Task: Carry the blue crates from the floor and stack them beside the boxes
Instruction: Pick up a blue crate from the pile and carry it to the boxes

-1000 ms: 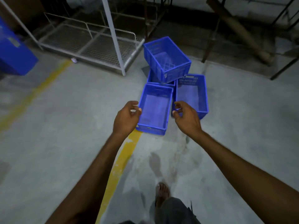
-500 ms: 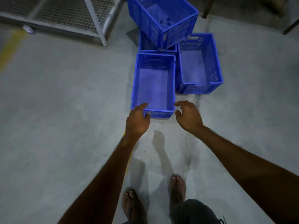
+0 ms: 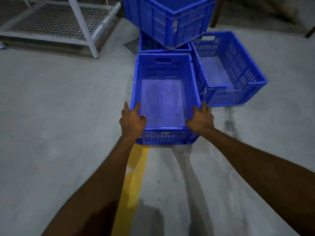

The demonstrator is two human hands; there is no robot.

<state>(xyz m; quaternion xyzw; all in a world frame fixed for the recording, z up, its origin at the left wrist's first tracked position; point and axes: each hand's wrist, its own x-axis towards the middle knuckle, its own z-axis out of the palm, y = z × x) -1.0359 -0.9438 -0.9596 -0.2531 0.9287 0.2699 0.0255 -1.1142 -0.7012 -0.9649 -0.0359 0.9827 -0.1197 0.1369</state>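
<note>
Hidden from you: tilted solid-walled blue plastic crate [image 3: 172,19], cut by the frame's top edge; blue crate beneath it [image 3: 146,46], mostly covered, contents unreadable.

Bare grey concrete floor [image 3: 59,116], scuffed and patchy, dimly lit, with soft shadows falling toward the bottom edge. Down the middle, a worn yellow painted line [image 3: 133,181], chipped in places. At upper left, a low white metal rack [image 3: 56,21] with a wire-mesh shelf close to the floor and a slanting white upright post [image 3: 83,26]; at upper right, dark metal legs [image 3: 215,14] standing on a darker strip of floor, the rest back there too murky to make out.
</note>
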